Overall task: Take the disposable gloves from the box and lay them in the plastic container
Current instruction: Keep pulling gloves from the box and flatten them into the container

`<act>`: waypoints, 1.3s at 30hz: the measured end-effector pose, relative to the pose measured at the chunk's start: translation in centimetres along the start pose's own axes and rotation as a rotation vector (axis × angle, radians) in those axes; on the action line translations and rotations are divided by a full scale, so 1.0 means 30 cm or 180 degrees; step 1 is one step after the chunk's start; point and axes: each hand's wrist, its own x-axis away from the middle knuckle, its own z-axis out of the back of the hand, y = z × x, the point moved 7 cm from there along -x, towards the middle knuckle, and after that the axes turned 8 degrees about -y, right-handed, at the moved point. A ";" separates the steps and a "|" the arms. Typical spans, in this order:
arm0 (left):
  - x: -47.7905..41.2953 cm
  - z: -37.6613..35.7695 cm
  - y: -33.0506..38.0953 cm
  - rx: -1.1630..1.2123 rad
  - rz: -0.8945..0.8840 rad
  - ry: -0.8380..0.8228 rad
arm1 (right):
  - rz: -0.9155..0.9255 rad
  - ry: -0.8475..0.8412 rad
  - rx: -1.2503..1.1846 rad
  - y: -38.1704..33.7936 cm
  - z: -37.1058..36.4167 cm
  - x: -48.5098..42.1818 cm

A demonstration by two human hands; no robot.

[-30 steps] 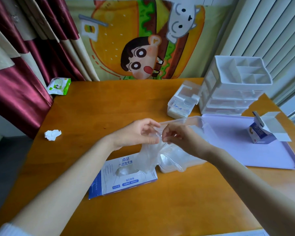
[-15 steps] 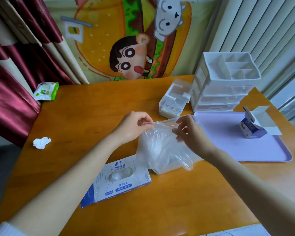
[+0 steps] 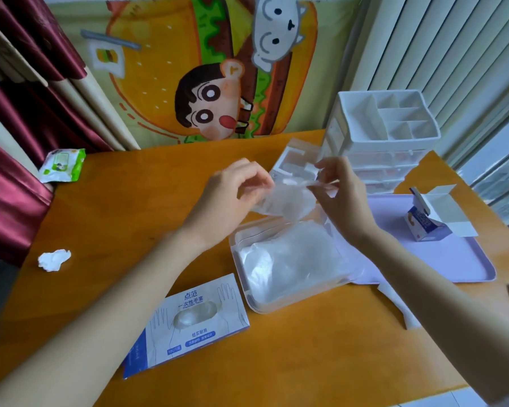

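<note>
head: glove [image 3: 287, 202] between left hand [image 3: 232, 198], right hand [image 3: 343, 198] fingertips

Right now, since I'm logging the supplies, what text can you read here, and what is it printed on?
"点范": top of the glove box.
"一次性手套": glove box, the line just below.
"结实耐用": glove box, under its opening.
Blue badges along the bottom of the glove box: too blurred to read.
small carton: print too blurred to read.
wipes pack: label too small to read.

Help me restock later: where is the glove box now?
In the head view, the glove box lies flat on the orange table, lower centre-left, just off the near-left corner of the plastic container.
</note>
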 end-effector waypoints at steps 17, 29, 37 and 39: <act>0.153 -0.596 -0.358 -0.1444 0.0870 -0.3054 | -0.0478 -0.3217 0.1781 0.434 -0.323 0.196; 0.044 -0.613 -0.374 -0.1992 0.1188 -0.2147 | -0.0058 -0.2414 0.1313 0.319 -0.293 0.109; 0.131 -0.775 -0.513 -0.2570 0.1970 -0.3126 | -0.0176 -0.3642 0.2732 0.509 -0.448 0.218; 0.147 -0.784 -0.533 -0.2657 0.2039 -0.3296 | -0.0227 -0.3623 0.2891 0.547 -0.441 0.217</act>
